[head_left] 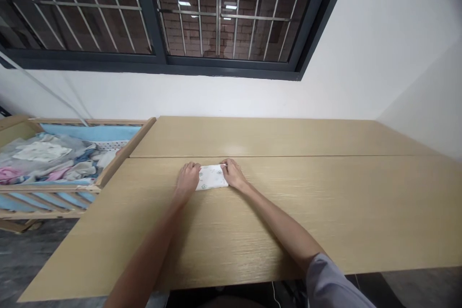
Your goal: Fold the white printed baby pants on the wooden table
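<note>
A folded white cloth (212, 177) with a small grey print lies flat on the light wooden table (306, 216), just in front of the seam across the tabletop. My left hand (187, 178) holds the cloth's left end, and my right hand (233, 173) grips its right end. The fingers of both hands curl over the short edges, hiding the corners of the fold.
At the left, a wooden crib (126, 154) with a blue lining stands against the table and holds a heap of mixed clothes (46, 159). A white wall and a barred window (216, 9) lie beyond the table.
</note>
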A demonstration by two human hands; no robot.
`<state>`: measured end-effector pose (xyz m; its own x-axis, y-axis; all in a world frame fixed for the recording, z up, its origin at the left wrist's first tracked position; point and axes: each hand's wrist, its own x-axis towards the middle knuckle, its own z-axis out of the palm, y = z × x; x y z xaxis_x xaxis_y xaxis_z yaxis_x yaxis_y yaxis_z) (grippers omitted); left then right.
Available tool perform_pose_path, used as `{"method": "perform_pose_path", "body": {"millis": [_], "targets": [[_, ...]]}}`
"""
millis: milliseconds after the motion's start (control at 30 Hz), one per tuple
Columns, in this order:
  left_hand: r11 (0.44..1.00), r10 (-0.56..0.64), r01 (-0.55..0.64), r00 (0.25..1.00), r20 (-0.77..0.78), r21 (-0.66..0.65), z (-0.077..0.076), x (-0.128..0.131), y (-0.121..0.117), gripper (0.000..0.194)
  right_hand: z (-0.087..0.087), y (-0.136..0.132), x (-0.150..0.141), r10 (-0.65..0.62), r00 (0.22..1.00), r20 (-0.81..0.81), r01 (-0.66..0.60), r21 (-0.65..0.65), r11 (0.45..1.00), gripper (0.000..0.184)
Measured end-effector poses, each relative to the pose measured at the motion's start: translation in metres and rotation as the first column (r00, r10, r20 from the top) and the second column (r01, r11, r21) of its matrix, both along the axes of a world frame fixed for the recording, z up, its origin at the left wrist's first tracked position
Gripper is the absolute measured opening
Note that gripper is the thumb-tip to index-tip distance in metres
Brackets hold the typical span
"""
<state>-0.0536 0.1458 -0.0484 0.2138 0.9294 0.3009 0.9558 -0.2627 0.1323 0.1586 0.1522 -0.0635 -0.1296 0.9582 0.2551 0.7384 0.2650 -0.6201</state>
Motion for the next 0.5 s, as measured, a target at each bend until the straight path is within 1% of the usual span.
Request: {"method": "perform_pose_path", "body": {"millis": [67,133,167,233,300,333,400,500], "targets": [[1.000,0.003,-0.003,1.000,0.000,0.017,0.001,0.001,-0.006,0.041,0.006,-0.006,0.000,-0.018,1.000,0.002,0.018,0.032,0.999,0.033],[0.998,-0.009,0.008,1.000,0.016,0.060,0.000,0.004,-0.014,0.049,0.015,-0.016,-0.001,-0.023,0.999,0.045,0.017,0.131,0.991,0.049],[0.995,-0.037,0.034,0.999,0.028,0.093,-0.002,0.007,-0.018,0.058,0.019,-0.022,-0.001,0.001,0.996,0.091,-0.018,0.189,0.982,0.057],[0.980,-0.137,0.129,0.989,0.047,0.153,-0.009,0.015,-0.026,0.076,0.023,-0.032,-0.004,0.102,0.969,0.224,-0.159,0.254,0.954,0.073],[0.959,-0.242,0.231,0.969,0.050,0.164,-0.021,0.022,-0.031,0.083,0.020,-0.039,-0.009,0.213,0.915,0.343,-0.298,0.217,0.930,0.083],[0.954,-0.274,0.265,0.961,0.047,0.143,-0.027,0.025,-0.032,0.083,0.017,-0.040,-0.012,0.250,0.889,0.383,-0.338,0.184,0.923,0.086],[0.953,-0.292,0.287,0.956,0.040,0.092,-0.037,0.029,-0.033,0.084,0.007,-0.040,-0.016,0.283,0.859,0.427,-0.365,0.122,0.923,0.089],[0.962,-0.269,0.268,0.963,0.010,0.049,-0.045,0.029,-0.031,0.083,-0.004,-0.037,-0.020,0.287,0.848,0.445,-0.352,0.068,0.934,0.091]]}}
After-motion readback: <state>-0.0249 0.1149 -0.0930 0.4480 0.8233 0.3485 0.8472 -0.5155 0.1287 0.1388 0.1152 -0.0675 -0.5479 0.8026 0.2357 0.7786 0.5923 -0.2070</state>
